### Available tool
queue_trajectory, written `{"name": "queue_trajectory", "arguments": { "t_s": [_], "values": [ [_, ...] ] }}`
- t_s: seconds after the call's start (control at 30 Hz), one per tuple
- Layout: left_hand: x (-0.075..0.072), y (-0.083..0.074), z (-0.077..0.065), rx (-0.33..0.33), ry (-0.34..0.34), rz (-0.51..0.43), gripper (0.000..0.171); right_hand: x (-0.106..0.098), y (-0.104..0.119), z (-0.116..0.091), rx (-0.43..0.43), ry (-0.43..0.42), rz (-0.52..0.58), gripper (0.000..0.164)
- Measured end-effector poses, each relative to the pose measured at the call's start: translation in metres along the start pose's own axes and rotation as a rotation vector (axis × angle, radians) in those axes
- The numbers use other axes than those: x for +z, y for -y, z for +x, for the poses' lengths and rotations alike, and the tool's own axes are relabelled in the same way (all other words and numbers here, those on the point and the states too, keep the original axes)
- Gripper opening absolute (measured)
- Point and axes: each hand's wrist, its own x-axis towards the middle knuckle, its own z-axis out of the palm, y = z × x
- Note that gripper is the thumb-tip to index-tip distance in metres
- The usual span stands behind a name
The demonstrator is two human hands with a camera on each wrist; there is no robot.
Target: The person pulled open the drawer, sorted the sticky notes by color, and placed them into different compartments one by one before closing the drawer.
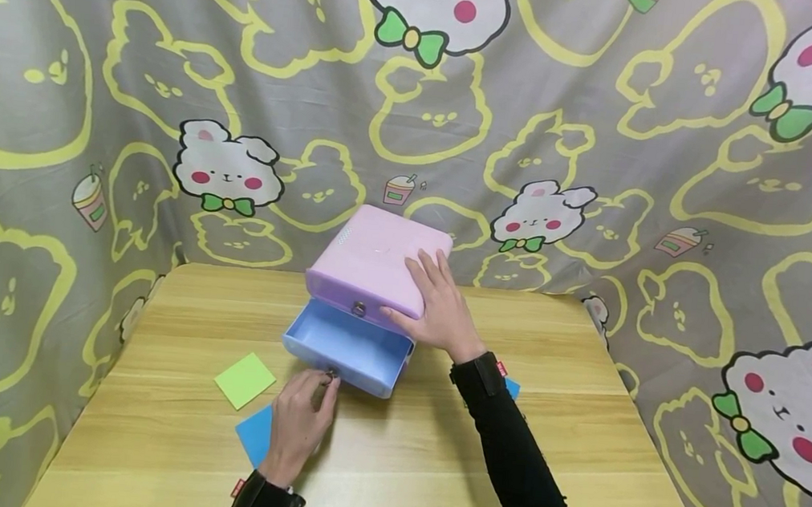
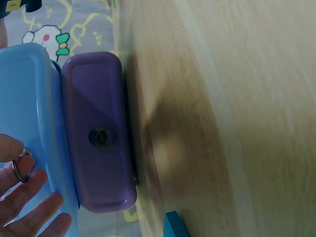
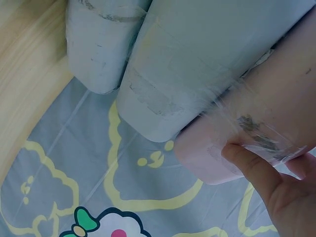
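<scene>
A small drawer cabinet (image 1: 384, 252) with a pink top stands tilted towards the back of the table. Its blue drawer (image 1: 344, 335) is pulled out, and no contents show inside. My left hand (image 1: 299, 421) pinches the metal ring pull (image 2: 19, 173) on the blue drawer's front, other fingers spread. Below that, in the left wrist view, sits a closed purple drawer (image 2: 98, 177) with its own ring. On the pink top rests my right hand (image 1: 441, 305), fingers extended and thumb near the front corner. Clear tape covers the cabinet's side in the right wrist view.
A green paper square (image 1: 245, 381) and a blue one (image 1: 252, 435) lie left of the cabinet, the blue partly behind my left hand. Another blue piece (image 1: 513, 388) peeks out beside my right sleeve. A patterned curtain (image 1: 331, 118) surrounds the wooden table (image 1: 540, 458).
</scene>
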Motion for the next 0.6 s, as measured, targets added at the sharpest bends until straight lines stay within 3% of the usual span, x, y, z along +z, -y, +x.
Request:
{"name": "queue_trajectory", "arguments": {
  "t_s": [0.6],
  "values": [
    [0.0004,0.0019,-0.0013,-0.031,-0.004,-0.016,0.015,-0.0027,0.0031,-0.0009,0.048,0.042,0.031,0.096]
  ]
}}
